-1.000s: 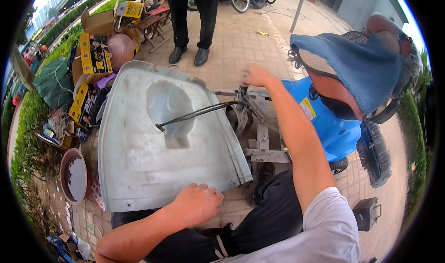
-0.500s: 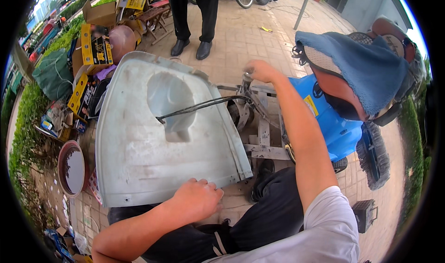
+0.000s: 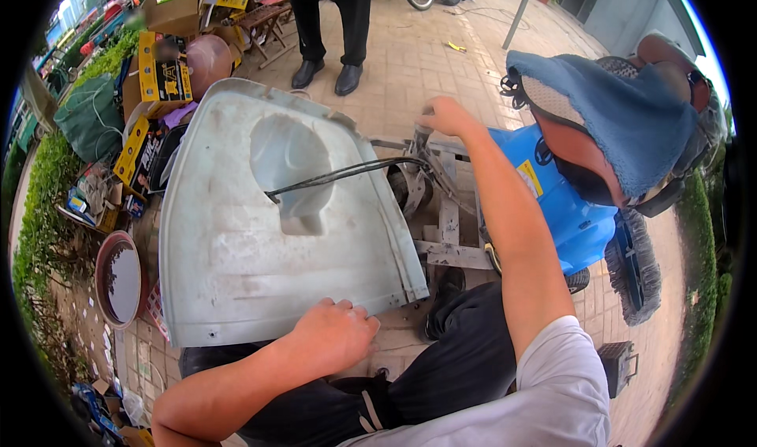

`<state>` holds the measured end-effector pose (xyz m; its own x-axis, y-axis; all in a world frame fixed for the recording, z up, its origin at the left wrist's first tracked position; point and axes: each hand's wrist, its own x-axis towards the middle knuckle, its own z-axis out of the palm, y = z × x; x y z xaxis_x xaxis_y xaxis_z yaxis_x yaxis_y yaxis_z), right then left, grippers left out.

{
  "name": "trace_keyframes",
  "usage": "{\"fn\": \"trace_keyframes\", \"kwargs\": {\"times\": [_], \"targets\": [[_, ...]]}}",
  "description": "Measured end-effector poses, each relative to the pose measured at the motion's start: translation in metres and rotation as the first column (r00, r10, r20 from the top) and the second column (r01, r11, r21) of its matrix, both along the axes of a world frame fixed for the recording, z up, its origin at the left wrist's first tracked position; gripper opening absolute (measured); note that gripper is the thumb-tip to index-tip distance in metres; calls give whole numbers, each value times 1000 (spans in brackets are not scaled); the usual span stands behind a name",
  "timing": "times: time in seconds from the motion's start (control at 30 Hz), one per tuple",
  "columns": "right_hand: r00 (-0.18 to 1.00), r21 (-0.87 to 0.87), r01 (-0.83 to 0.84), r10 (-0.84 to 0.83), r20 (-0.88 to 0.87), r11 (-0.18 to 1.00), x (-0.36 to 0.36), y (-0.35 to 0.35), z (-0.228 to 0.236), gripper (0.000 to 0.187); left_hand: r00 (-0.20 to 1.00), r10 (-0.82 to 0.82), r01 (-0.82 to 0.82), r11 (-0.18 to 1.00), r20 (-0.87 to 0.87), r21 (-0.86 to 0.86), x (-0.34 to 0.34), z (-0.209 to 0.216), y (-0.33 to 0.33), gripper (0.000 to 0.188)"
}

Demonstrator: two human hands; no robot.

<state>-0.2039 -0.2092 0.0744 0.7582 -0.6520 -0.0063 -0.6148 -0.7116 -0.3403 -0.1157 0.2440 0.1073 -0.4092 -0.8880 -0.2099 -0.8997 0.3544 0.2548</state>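
A large pale grey-green panel (image 3: 217,234), scuffed and with a round recess, leans over my lap. Two black cables (image 3: 339,176) come out of a hole in it and run right toward the metal frame. At the panel's near edge rests my left hand (image 3: 337,333), knuckles up and fingers curled; the fingertips are hidden, so what it grips cannot be told. My right hand (image 3: 448,119) reaches forward, its fingers closed around the top of an upright metal tube (image 3: 421,141). That tube rises from a worn frame (image 3: 453,255) beside the panel.
A blue plastic body (image 3: 579,222) with a seat under a blue towel (image 3: 615,116) stands right of the frame. A person in black trousers (image 3: 330,17) stands ahead. Boxes (image 3: 165,76) and a basin of dark liquid (image 3: 101,277) lie left. A toolbox (image 3: 617,366) sits at lower right.
The view has shifted slightly, so the panel sits a little higher in the picture. My right hand has settled lower over the tube's top. My left hand stays at the panel's edge.
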Motion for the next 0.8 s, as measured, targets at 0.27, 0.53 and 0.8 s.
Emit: {"fn": "trace_keyframes", "kwargs": {"times": [0.27,0.53,0.8], "targets": [[985,48,-157,153,80,986,0,-5,-1,37,998,22,-28,996,-67,-88,0,19,0,29],[990,-90,-135,130,-59,987,-8,-4,9,34,982,94,-70,987,163,-145,-54,150,-22,21],[984,-133,-104,83,-156,986,4,-7,8,33,939,175,-85,952,297,-294,-84,151,-26,21]]}}
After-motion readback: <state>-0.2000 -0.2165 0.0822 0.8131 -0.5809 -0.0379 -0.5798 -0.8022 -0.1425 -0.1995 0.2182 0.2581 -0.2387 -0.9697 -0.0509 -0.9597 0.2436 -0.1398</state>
